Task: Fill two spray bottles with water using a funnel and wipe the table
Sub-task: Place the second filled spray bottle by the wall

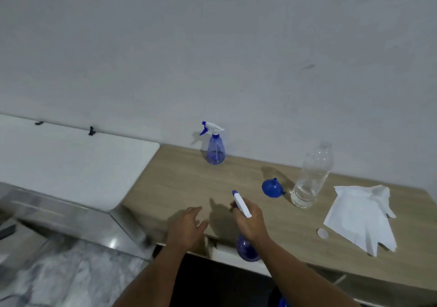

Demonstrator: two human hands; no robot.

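Fingers of the right hand (249, 221) curl round the white trigger head of a blue spray bottle (247, 250), held over the table's near edge — the hand covers its neck, and whether it holds water is hard to tell. The left hand (188, 227) hovers beside it, fingers loosely spread, holding nothing. The wooden table (184, 181) meets a plain grey wall (212, 46); a white panel (71, 160) adjoins on the left. A second spray bottle (215, 149) stands upright by the wall. A blue funnel (272, 188) lies just beside a clear water bottle (311, 179), uncapped — its small cap (322, 233) near a white cloth (361, 217).
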